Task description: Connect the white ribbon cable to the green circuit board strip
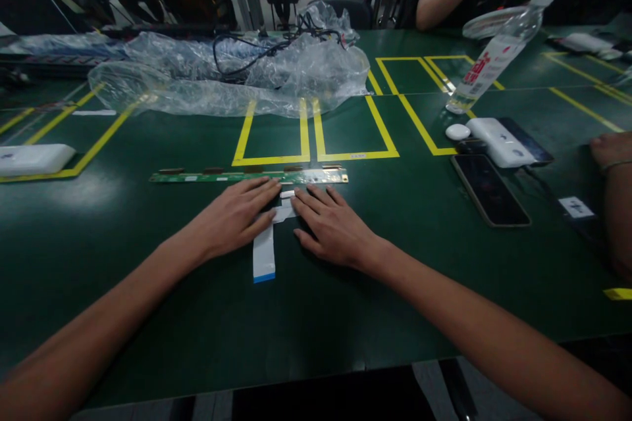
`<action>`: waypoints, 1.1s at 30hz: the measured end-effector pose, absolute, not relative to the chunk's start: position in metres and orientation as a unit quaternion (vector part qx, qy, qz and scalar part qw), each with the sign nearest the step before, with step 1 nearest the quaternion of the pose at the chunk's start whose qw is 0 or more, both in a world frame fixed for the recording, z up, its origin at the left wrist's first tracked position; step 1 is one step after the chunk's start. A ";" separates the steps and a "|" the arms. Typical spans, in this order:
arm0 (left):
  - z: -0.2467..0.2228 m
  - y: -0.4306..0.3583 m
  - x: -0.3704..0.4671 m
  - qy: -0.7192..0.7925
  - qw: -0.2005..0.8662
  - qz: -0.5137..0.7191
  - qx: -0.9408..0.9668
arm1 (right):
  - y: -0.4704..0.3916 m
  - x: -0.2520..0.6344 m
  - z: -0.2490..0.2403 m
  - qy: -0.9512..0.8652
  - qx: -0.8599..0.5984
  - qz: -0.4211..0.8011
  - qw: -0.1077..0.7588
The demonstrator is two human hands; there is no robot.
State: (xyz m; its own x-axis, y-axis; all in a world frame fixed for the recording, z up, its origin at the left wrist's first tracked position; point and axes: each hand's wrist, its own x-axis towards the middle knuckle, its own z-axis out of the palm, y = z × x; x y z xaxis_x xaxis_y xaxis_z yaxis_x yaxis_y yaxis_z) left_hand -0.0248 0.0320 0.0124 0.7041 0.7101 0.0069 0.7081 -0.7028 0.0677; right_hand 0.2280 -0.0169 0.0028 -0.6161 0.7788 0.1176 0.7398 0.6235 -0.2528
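Note:
A white ribbon cable (pixel 264 253) with a blue end lies bent on the green table, partly hidden under my fingers. My left hand (pixel 239 214) rests flat on its left side, fingers stretched out and the thumb over the cable. From the right, my right hand (pixel 333 223) lies palm down with its fingers spread, fingertips at the cable's white connector end. Just beyond both hands is a long, narrow green circuit board (pixel 237 176), lying crosswise. The left fingertips come close to the board's near edge; whether they touch it I cannot tell.
Crumpled clear plastic wrap (pixel 296 72) with black cables lies behind the board. To the right are a phone (pixel 488 191), a white device (pixel 501 141) and a tilted plastic bottle (pixel 494 59). Yellow tape marks rectangles (pixel 271 160). Another person's arm (pixel 617 191) is at the right edge.

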 end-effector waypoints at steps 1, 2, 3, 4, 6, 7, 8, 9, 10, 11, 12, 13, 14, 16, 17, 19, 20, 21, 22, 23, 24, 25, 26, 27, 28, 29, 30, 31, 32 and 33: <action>0.013 0.026 -0.018 0.368 0.034 0.020 0.929 | -0.017 0.228 0.003 -0.895 -0.424 0.087 0.107; 0.013 0.021 -0.014 0.357 0.036 0.023 0.933 | -0.018 0.227 0.003 -0.896 -0.423 0.085 0.106; 0.014 0.019 -0.012 0.349 0.037 0.024 0.936 | -0.018 0.227 0.003 -0.897 -0.421 0.084 0.105; 0.014 0.018 -0.012 0.345 0.038 0.024 0.937 | -0.018 0.227 0.003 -0.898 -0.419 0.085 0.105; 0.014 0.019 -0.014 0.339 0.040 0.028 0.940 | -0.018 0.226 0.003 -0.898 -0.418 0.086 0.106; 0.014 0.020 -0.015 0.336 0.042 0.029 0.940 | -0.019 0.226 0.003 -0.897 -0.419 0.087 0.107; 0.014 0.021 -0.016 0.334 0.044 0.031 0.941 | -0.019 0.226 0.002 -0.896 -0.421 0.087 0.108; 0.014 0.022 -0.017 0.334 0.046 0.032 0.941 | -0.019 0.225 0.002 -0.895 -0.423 0.088 0.108; 0.015 0.023 -0.017 0.333 0.048 0.032 0.941 | -0.019 0.225 0.002 -0.894 -0.426 0.089 0.108; 0.015 0.024 -0.017 0.333 0.051 0.032 0.941 | -0.019 0.224 0.001 -0.893 -0.428 0.090 0.109; 0.015 0.024 -0.017 0.333 0.054 0.033 0.941 | -0.019 0.224 0.001 -0.891 -0.430 0.091 0.111; 0.016 0.024 -0.017 0.333 0.056 0.036 0.941 | -0.019 0.223 0.000 -0.890 -0.432 0.091 0.114; 0.016 0.025 -0.017 0.333 0.059 0.042 0.940 | -0.019 0.223 0.000 -0.888 -0.435 0.089 0.118; 0.017 0.026 -0.018 0.334 0.066 0.054 0.939 | -0.018 0.221 0.001 -0.886 -0.439 0.083 0.122; 0.017 0.027 -0.018 0.334 0.069 0.060 0.938 | -0.017 0.221 0.001 -0.886 -0.440 0.080 0.122; 0.017 0.028 -0.019 0.331 0.070 0.066 0.939 | -0.017 0.221 0.003 -0.887 -0.441 0.076 0.116; 0.017 0.028 -0.020 0.329 0.067 0.067 0.940 | -0.017 0.221 0.005 -0.888 -0.440 0.075 0.113; 0.017 0.029 -0.021 0.327 0.063 0.068 0.941 | -0.018 0.221 0.006 -0.888 -0.440 0.074 0.110; 0.017 0.029 -0.022 0.325 0.059 0.067 0.942 | -0.019 0.222 0.008 -0.888 -0.441 0.074 0.107; 0.016 0.030 -0.022 0.322 0.055 0.065 0.943 | -0.020 0.223 0.009 -0.887 -0.444 0.073 0.105; 0.016 0.030 -0.023 0.319 0.054 0.061 0.944 | -0.020 0.224 0.010 -0.885 -0.448 0.072 0.103; 0.015 0.030 -0.024 0.317 0.053 0.056 0.945 | -0.021 0.224 0.011 -0.884 -0.451 0.069 0.102; 0.014 0.030 -0.025 0.315 0.052 0.051 0.946 | -0.022 0.225 0.012 -0.884 -0.452 0.066 0.103; 0.013 0.030 -0.025 0.314 0.051 0.047 0.947 | -0.022 0.225 0.011 -0.885 -0.450 0.062 0.105; 0.012 0.030 -0.026 0.313 0.050 0.044 0.948 | -0.021 0.225 0.011 -0.887 -0.446 0.058 0.109; 0.011 0.030 -0.027 0.312 0.050 0.042 0.948 | -0.020 0.225 0.010 -0.888 -0.443 0.055 0.112; 0.011 0.031 -0.027 0.311 0.051 0.040 0.948 | -0.019 0.225 0.008 -0.887 -0.443 0.056 0.116; 0.010 0.031 -0.028 0.310 0.052 0.039 0.949 | -0.018 0.225 0.007 -0.886 -0.446 0.058 0.118; 0.009 0.031 -0.028 0.307 0.053 0.040 0.949 | -0.016 0.224 0.005 -0.882 -0.452 0.062 0.118; 0.009 0.032 -0.029 0.304 0.053 0.041 0.950 | -0.015 0.224 0.004 -0.879 -0.458 0.066 0.117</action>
